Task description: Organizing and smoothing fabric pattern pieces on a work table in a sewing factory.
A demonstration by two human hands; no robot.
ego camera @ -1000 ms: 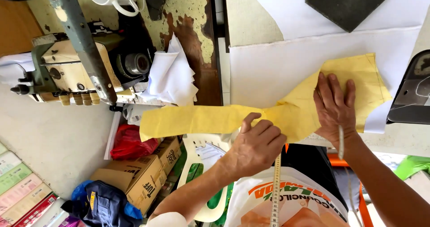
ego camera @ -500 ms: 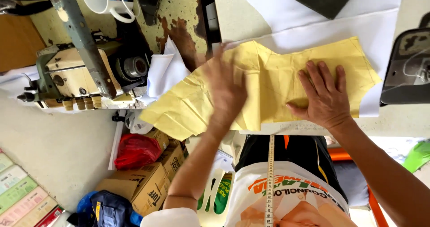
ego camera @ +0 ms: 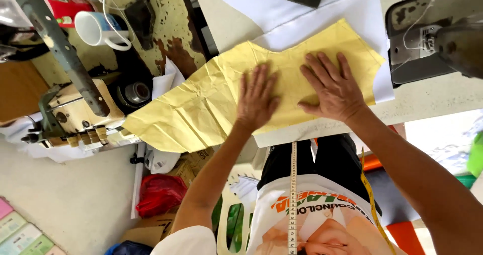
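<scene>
Yellow paper pattern (ego camera: 211,104) under flat left hand (ego camera: 257,100), right hand (ego camera: 333,90)

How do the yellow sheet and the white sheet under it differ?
The yellow sheet is creased and wrinkled; the white sheet looks smooth. The yellow one lies on top and hangs past the table's edge; the white one stays on the table. Both hands, left hand and right hand, press only the yellow one. Both sheets lie flat.
</scene>
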